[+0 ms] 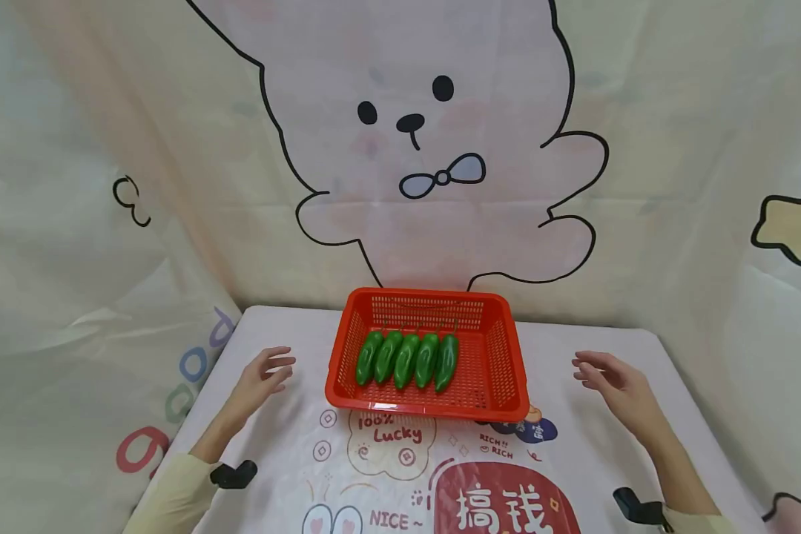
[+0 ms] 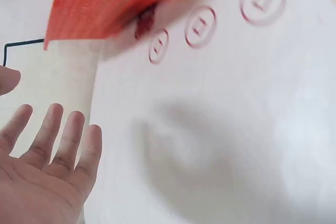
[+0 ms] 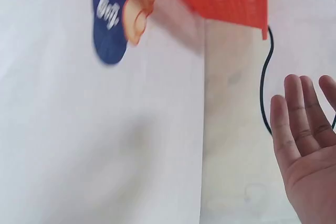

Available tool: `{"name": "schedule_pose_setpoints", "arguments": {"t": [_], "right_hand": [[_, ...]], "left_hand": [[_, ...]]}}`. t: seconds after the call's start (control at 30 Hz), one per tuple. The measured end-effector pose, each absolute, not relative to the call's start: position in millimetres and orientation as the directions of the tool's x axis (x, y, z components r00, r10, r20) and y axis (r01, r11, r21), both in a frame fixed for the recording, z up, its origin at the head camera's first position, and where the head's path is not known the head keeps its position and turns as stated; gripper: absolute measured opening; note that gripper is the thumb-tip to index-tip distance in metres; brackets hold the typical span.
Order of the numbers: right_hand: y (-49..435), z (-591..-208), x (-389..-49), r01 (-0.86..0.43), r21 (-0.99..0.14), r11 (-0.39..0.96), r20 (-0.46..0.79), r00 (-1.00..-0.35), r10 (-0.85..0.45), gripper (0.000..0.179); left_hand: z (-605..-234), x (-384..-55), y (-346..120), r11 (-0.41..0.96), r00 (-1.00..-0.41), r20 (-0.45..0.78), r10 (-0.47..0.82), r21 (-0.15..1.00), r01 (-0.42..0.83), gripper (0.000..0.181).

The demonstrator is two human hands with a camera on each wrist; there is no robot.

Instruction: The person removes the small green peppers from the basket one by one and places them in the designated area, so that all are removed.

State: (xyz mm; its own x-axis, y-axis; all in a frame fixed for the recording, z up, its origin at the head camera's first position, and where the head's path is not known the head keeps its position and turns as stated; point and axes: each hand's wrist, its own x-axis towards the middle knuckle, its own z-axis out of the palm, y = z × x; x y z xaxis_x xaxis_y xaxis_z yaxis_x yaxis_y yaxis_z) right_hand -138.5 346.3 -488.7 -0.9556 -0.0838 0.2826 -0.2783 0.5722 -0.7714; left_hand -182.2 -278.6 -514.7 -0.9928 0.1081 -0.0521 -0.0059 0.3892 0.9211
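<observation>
Several green chili peppers (image 1: 407,360) lie side by side in a red plastic basket (image 1: 494,404), toward its left half, stems pointing to the back. To the left of the basket, my left hand (image 1: 262,382) hovers over the table, holding nothing. My right hand (image 1: 617,389) is raised on the other side, apart from the basket and holding nothing. In the left wrist view the left hand's fingers (image 2: 73,135) are spread and fairly straight. The right wrist view likewise shows the fingers of the right hand (image 3: 315,171) extended.
The white table (image 1: 287,445) carries printed cartoons and lettering. Behind it hangs a backdrop cloth (image 1: 414,222) with a cartoon bear, close to the basket's far side. Another cloth (image 1: 93,334) hangs at the left. Each wrist wears a black device (image 1: 233,475).
</observation>
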Motion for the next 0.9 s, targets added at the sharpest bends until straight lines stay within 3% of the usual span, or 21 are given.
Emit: {"name": "schedule_pose_setpoints", "arguments": {"t": [0.13, 0.3, 0.7, 0.9], "right_hand": [[332, -486, -145, -0.269, -0.837, 0.477, 0.279, -0.959, -0.051, 0.032], [313, -484, -153, -0.274, -0.879, 0.39, 0.282, -0.959, -0.039, 0.032], [271, -484, -177, -0.236, -0.944, 0.23, 0.228, -0.972, -0.061, 0.038], [254, -483, -186, -0.221, -0.958, 0.184, 0.207, -0.974, -0.092, 0.04]], "left_hand": [[-511, -184, -264, 0.189, -0.988, -0.137, 0.068, 0.974, -0.122, 0.054], [-508, -192, -242, 0.063, -0.984, -0.167, 0.062, 0.985, -0.163, 0.053], [-533, -212, -197, 0.039, -0.977, -0.141, 0.161, 0.99, -0.137, 0.047], [-539, -217, -187, 0.054, -0.982, -0.117, 0.148, 0.992, -0.111, 0.045]]}}
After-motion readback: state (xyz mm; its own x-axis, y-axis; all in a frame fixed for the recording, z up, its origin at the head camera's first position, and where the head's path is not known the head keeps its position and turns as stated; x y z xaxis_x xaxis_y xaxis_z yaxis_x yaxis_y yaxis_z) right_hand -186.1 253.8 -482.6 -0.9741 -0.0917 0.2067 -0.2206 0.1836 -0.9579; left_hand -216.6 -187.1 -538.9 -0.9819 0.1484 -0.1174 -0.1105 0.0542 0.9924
